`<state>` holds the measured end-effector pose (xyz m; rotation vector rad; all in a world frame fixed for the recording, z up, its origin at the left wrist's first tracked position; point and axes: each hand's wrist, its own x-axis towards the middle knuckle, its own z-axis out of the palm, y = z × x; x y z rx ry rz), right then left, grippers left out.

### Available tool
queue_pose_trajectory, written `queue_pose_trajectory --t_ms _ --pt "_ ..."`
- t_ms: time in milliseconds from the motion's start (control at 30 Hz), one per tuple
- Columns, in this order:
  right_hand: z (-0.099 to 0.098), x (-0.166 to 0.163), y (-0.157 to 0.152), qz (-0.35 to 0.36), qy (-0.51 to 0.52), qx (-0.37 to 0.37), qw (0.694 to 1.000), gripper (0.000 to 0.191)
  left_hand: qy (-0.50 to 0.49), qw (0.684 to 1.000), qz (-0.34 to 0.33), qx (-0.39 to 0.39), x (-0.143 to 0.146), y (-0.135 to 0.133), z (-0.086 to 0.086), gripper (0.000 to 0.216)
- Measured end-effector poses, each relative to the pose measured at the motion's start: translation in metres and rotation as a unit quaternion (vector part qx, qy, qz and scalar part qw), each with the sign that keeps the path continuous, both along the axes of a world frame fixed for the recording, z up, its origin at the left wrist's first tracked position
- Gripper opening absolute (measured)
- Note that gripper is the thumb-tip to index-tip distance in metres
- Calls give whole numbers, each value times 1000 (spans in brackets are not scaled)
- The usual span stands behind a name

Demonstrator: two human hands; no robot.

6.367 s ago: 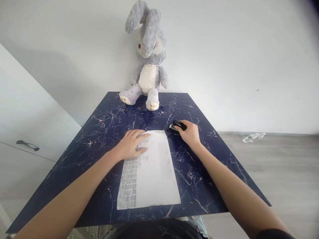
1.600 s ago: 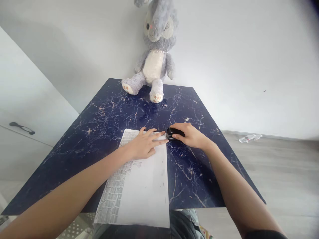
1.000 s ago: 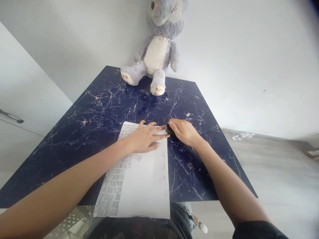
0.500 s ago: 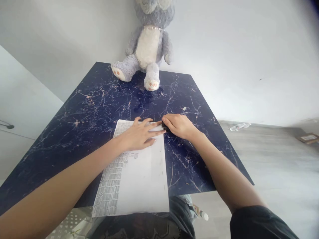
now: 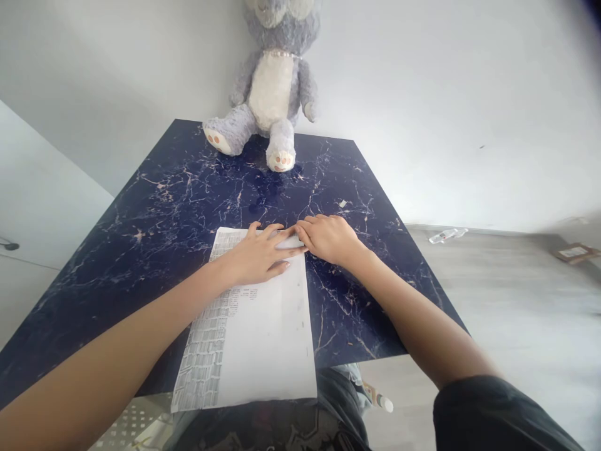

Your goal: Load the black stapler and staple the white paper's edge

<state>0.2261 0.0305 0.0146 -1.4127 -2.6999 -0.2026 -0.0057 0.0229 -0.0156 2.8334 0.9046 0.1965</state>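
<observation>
A sheet of paper (image 5: 267, 357) lies on the dark blue marbled table (image 5: 178, 188), its lower end reaching past the near edge. Grey printing covers its left strip, and small marks dot its right side. My left hand (image 5: 263, 254) rests flat on the upper part of the sheet, fingers spread. At the sheet's upper right edge, my right hand (image 5: 328, 239) is closed, its fingertips meeting those of the left. A small black object under the right hand is almost wholly hidden now, so its kind cannot be made out.
A grey and white plush toy (image 5: 272, 94) sits at the table's far edge against the wall. A small pale scrap (image 5: 342, 203) lies beyond my right hand. On the floor to the right are a clear plastic item (image 5: 448, 235) and a brown box (image 5: 576, 252).
My right hand has shifted slightly left over the paper's edge, covering the black object that showed beside it before. My left hand stays on the sheet. The whole view has moved a little.
</observation>
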Motion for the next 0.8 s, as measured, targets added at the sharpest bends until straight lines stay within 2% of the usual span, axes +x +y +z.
queue_pose_trajectory --t_ms 133,233,367,500,667,800 --pt "-3 -5 -2 -19 -13 7 1000 47 14 1000 -1 19 0 0 -1 47" --pt "6 1 -2 -23 15 -29 999 46 23 999 -2 31 0 0 0 48" --pt "19 17 -1 -4 65 -100 993 28 24 999 -3 42 -1 -1 1 50" --pt "21 29 4 1 66 -113 991 17 31 999 -1 38 -1 -1 2 50" --pt "21 46 11 -33 76 -106 991 23 31 999 1 31 -2 0 1 52" --pt "21 62 16 5 118 -179 977 29 -1 1000 14 24 -3 0 -2 53"
